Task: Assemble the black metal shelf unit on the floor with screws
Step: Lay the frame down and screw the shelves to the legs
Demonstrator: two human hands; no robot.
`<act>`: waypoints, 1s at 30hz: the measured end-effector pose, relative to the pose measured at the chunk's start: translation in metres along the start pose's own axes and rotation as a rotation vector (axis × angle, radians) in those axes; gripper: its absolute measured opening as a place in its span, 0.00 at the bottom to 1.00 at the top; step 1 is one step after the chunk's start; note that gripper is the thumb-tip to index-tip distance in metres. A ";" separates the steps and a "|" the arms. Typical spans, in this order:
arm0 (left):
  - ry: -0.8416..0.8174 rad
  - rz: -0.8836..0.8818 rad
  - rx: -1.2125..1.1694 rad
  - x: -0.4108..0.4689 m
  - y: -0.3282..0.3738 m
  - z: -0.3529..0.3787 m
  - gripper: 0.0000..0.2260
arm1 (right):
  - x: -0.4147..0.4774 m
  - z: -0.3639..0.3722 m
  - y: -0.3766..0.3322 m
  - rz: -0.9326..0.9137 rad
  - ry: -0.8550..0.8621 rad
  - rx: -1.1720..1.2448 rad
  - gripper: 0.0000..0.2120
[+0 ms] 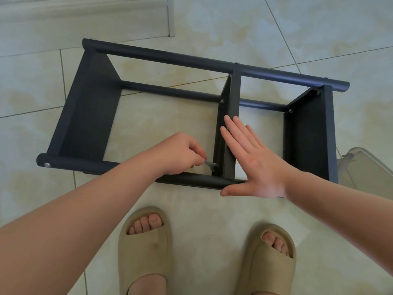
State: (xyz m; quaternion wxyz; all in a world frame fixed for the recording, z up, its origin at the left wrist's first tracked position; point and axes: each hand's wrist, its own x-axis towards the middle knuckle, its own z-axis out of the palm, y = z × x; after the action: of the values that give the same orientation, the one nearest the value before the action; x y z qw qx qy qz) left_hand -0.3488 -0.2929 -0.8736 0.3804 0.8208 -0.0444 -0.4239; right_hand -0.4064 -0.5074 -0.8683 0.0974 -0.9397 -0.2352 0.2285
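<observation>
Seen from the head camera, a black metal shelf unit (91, 116) lies on its side on a pale tiled floor (212, 209), its long round tubes running left to right and three flat panels standing across them. The person's left hand (178, 153) reaches in from the near side of the shelf unit, fingers curled and pinching the handle of a small silver spanner (210, 163). The spanner's head sits at the near lower corner of the middle panel (230, 116), where that panel meets the near tube (191, 180). The right hand (253, 160) is spread flat, holding nothing. Its straight fingers lie against the middle panel's upper edge and its thumb stretches out over the near tube. A silver screw (47, 165) shows in the near left end of the shelf unit, and two more screw heads (222, 101) sit where the middle and right panels meet a lower tube. Two feet in tan sandals (146, 252) stand on the floor just on the near side of the shelf unit. A clear plastic container (361, 165) rests beside its right end, and a white skirting board (85, 18) runs beyond its far left corner.
</observation>
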 end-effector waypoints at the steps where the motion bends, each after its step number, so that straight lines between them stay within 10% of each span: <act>1: -0.013 -0.008 -0.011 0.000 0.000 0.000 0.10 | 0.000 0.001 -0.001 0.002 0.004 -0.005 0.59; 13: -0.203 -0.187 -0.426 0.012 0.014 0.003 0.04 | 0.001 0.008 0.000 0.014 0.048 -0.068 0.59; 30: -0.115 -0.224 -0.409 0.017 0.021 0.015 0.09 | 0.002 0.008 0.000 0.017 0.067 -0.094 0.58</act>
State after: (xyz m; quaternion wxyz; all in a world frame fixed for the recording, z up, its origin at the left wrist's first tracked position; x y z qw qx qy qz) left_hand -0.3435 -0.3233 -0.8761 0.4861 0.7009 0.1122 -0.5098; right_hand -0.4088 -0.5060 -0.8761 0.0589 -0.9523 -0.2342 0.1866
